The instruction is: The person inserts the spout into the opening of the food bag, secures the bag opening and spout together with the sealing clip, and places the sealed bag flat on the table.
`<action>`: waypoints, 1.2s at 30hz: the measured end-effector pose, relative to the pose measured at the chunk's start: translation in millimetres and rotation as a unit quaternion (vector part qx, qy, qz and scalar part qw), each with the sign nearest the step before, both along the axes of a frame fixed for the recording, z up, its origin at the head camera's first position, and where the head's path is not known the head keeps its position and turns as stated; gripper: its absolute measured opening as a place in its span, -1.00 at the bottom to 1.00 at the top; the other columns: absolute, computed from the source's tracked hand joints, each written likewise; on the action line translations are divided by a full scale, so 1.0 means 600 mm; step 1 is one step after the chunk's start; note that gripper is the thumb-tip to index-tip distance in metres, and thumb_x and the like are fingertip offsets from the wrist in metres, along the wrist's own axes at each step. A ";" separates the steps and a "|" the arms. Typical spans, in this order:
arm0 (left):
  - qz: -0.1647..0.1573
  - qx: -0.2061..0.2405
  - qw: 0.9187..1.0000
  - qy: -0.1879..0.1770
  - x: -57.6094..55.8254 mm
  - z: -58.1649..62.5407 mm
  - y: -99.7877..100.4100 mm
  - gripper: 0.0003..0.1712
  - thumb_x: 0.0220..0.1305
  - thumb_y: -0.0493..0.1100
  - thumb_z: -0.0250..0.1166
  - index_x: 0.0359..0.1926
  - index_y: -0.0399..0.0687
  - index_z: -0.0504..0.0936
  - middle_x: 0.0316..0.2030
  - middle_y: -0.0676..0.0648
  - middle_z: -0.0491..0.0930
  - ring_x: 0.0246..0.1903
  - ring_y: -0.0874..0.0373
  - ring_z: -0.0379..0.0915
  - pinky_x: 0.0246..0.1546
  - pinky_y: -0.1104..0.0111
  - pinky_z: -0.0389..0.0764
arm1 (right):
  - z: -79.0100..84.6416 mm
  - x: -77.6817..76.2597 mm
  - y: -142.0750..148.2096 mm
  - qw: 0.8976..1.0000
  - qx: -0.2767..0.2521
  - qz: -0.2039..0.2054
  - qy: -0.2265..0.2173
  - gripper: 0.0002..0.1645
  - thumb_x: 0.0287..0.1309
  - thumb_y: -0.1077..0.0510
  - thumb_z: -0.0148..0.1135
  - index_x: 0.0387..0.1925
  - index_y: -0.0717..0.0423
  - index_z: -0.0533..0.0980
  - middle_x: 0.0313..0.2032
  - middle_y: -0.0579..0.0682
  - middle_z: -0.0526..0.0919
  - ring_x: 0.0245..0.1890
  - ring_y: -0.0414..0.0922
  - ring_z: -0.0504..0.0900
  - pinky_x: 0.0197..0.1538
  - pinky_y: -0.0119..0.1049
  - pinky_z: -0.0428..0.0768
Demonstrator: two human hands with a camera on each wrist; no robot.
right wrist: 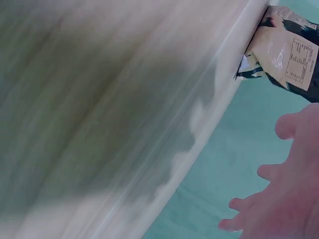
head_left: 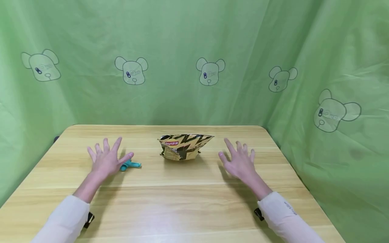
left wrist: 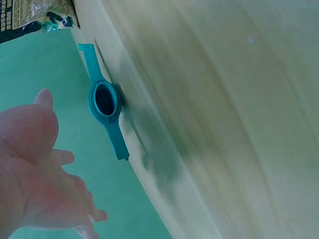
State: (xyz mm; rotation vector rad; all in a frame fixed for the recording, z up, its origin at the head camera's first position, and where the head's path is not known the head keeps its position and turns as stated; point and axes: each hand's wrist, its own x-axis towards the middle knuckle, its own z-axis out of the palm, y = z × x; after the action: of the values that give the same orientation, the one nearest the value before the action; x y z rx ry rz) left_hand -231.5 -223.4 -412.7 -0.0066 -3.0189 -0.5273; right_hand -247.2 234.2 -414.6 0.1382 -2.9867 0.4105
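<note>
A gold and black Lay's chip bag stands crumpled on the table, its wide edge uppermost. To its left lies a teal plastic bag clip with a spout; in the left wrist view the clip shows a round opening between two flat arms. My left hand is spread just left of the clip, thumb towards it; whether they touch is unclear. Off to the bag's right, my right hand hovers over the table with fingers apart, holding nothing. The right wrist view shows the bag's printed side beyond the thumb.
The light wooden table has rounded far corners. Green curtains with bear-head drawings hang behind it and along the sides. A small dark object shows at the table's far left edge.
</note>
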 end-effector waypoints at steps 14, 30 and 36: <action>-0.051 0.056 0.993 -0.089 0.003 -0.006 0.007 0.09 0.39 0.34 0.18 0.60 -0.20 -0.09 0.43 -0.70 -0.08 0.37 -0.71 -0.11 0.37 -0.46 -0.16 | -0.005 0.012 -0.046 0.997 -0.054 0.046 0.002 -0.14 0.48 -0.30 -0.07 0.61 -0.08 -0.01 0.47 0.47 0.15 0.45 0.49 0.11 0.47 0.44 -0.06; -0.074 0.087 0.986 -0.124 0.008 -0.017 0.006 0.03 0.32 0.11 0.37 0.55 -0.27 0.06 0.40 -0.59 0.17 0.33 -0.59 0.16 0.25 -0.36 0.32 | -0.013 0.019 -0.077 0.986 -0.144 0.075 -0.038 -0.16 0.45 -0.16 0.09 0.59 -0.06 0.06 0.52 0.21 0.20 0.49 0.31 0.20 0.46 0.30 0.16; -0.059 0.088 0.990 -0.097 0.006 -0.018 0.003 -0.16 0.29 -0.01 0.40 0.41 -0.38 0.29 0.17 -0.49 0.51 0.08 -0.39 0.49 0.09 -0.17 0.55 | -0.014 0.018 -0.083 0.982 -0.174 0.063 -0.046 -0.22 0.46 -0.18 0.07 0.55 -0.02 0.15 0.42 0.28 0.37 0.06 0.25 0.68 0.40 0.22 0.34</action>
State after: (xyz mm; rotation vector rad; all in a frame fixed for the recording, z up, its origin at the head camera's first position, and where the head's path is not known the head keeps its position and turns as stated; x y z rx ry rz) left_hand -228.2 -221.4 -423.7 -0.1333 -3.1603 -0.8511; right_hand -236.2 184.4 -423.1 0.2803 -2.9443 0.9673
